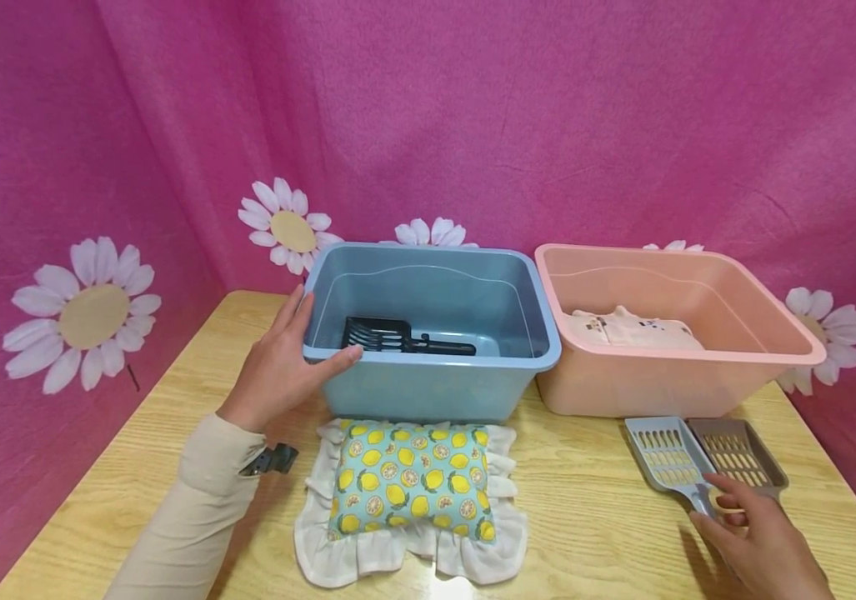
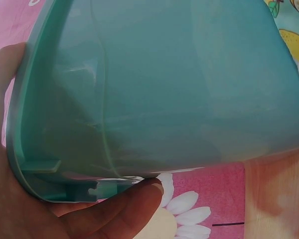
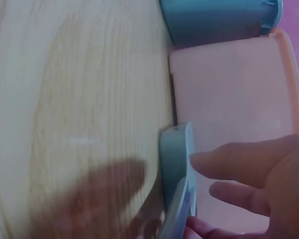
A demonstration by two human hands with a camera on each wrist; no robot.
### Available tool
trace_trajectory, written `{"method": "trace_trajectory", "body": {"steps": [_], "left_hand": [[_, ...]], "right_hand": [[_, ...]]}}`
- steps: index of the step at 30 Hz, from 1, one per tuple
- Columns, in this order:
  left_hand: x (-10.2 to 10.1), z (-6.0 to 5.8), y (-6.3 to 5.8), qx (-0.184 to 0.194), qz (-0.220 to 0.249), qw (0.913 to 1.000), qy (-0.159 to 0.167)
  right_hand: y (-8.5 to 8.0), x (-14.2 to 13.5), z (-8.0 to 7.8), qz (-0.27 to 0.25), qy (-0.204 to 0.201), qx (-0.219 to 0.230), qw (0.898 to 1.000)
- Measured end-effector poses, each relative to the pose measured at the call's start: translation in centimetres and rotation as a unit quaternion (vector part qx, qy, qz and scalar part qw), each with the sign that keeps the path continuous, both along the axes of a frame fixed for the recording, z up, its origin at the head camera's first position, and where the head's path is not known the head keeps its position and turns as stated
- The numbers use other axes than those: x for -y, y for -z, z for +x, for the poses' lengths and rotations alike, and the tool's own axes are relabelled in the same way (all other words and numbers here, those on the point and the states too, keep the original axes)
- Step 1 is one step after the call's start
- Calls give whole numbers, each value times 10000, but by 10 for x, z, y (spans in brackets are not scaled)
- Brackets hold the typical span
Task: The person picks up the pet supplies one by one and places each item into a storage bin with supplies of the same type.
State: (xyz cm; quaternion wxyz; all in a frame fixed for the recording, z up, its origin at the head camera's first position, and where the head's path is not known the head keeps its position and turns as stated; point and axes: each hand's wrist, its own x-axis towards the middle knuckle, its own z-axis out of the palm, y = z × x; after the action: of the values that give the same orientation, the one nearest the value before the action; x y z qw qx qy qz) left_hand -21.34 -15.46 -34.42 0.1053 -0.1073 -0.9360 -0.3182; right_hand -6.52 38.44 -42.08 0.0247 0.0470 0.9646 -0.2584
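At the front left corner of the blue bin [image 1: 428, 387], my left hand [image 1: 281, 367] rests with its thumb over the front rim. Its other fingers lie along the left side, and the left wrist view shows the fingertips against the outer wall. My right hand [image 1: 761, 537] is at the handle of a grey-blue slotted litter scoop [image 1: 671, 454] lying on the table. Thumb and index finger stand apart at either side of that handle. A brown slotted scoop [image 1: 738, 454] lies right beside it. Inside the blue bin is a black slotted scoop [image 1: 412, 337].
A pink bin [image 1: 645, 383] stands right of the blue one, with a pale patterned fabric item [image 1: 633, 329] inside. A lemon-print pillow with white ruffles [image 1: 408, 483] lies before the blue bin on the wooden table [image 1: 578, 517]. Pink flowered cloth [image 1: 548, 125] hangs behind.
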Motion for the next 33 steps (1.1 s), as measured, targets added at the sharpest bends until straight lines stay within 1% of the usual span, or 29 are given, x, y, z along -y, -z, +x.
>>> {"method": "trace_trajectory", "body": {"steps": [3, 8, 10, 17, 21, 23, 28, 33], "left_hand": [[0, 0, 1, -12, 3, 10000, 4], [0, -1, 2, 9, 9, 10000, 8], [0, -1, 2, 10, 16, 10000, 11], [0, 0, 0, -9, 15, 10000, 19], [0, 0, -1, 45, 23, 10000, -5], [0, 0, -1, 73, 12, 10000, -16], [0, 0, -1, 70, 12, 10000, -26], [-1, -1, 0, 109, 26, 9999, -39]], "right_hand": [[2, 0, -1, 119, -85, -101, 9998], [5, 0, -2, 282, -111, 61, 9995], [6, 0, -3, 298, -144, 30, 9994], [12, 1, 1, 499, -192, -369, 9979], [14, 2, 3, 584, -194, -713, 9956], [14, 2, 3, 605, -182, -791, 9949], [13, 2, 2, 533, -141, -646, 9964], [11, 0, 1, 332, -66, -349, 9988]]}}
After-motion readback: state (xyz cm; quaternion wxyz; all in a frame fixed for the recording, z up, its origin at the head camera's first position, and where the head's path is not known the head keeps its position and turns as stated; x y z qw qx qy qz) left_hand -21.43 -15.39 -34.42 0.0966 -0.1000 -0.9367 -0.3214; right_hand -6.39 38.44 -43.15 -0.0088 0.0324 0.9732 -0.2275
